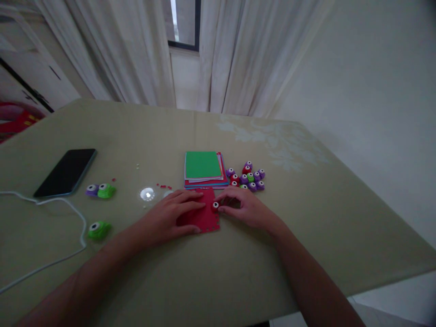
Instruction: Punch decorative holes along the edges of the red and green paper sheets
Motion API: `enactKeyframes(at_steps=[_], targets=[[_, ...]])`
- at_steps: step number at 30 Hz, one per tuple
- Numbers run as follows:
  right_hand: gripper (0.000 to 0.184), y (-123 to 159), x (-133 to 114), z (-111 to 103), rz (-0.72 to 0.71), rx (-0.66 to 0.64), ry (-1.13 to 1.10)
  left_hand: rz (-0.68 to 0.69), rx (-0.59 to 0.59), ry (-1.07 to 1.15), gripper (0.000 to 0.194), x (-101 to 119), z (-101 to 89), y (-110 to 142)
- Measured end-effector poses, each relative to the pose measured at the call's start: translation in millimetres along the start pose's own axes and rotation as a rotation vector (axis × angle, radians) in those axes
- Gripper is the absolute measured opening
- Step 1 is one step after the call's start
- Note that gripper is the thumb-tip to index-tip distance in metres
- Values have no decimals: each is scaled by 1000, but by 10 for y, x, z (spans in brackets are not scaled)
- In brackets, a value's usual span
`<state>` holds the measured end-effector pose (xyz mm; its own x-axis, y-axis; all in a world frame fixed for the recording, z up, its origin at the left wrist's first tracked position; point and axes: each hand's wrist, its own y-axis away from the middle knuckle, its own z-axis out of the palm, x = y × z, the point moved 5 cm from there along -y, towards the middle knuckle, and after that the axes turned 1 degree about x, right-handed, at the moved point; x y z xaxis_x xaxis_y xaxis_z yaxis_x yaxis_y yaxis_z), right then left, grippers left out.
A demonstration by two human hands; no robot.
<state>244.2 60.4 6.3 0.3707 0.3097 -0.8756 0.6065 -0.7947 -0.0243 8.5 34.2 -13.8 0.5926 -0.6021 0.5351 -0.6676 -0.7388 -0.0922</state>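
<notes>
A red card (209, 220) lies flat on the table, with small holes or notches along its right and lower edges. My left hand (175, 211) rests on it, palm down with the fingers stretched out. At the card's right edge sits a small red one-eyed figure (215, 206), pinched between the thumb and fingers of my right hand (243, 206). Just behind the card is a stack of coloured sheets, a green sheet (202, 165) on top. Several small purple, red and green one-eyed figures (251, 177) cluster behind my right hand.
To the left lie a dark phone (68, 171), a white cable (80, 218), a purple-and-green figure pair (106, 190) and a green one-eyed figure (98, 230). Tiny red bits (164, 186) and a shiny round clear piece (147, 194) are near my left hand. Curtains (136, 59) hang behind.
</notes>
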Motion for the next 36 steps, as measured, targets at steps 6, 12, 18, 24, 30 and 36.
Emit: enactKeyframes(at_steps=[6,12,18,24,30,36], targets=[[19,-4,-29,-7,18,-6,7,-4,6,-1,58,-2,-5,1],[18,-6,-33,-10,11,-13,20,3,-13,-18,57,4,-6,-9],[19,-10,-32,-17,-13,-13,37,16,-12,-21,56,-10,5,-8],[18,2,-48,-68,-4,56,95,18,-2,-5,57,-17,6,-6],[19,9,0,-27,26,4,-19,59,14,-46,54,-25,28,18],[18,3,14,-21,26,11,-5,111,-7,-109,53,83,36,23]])
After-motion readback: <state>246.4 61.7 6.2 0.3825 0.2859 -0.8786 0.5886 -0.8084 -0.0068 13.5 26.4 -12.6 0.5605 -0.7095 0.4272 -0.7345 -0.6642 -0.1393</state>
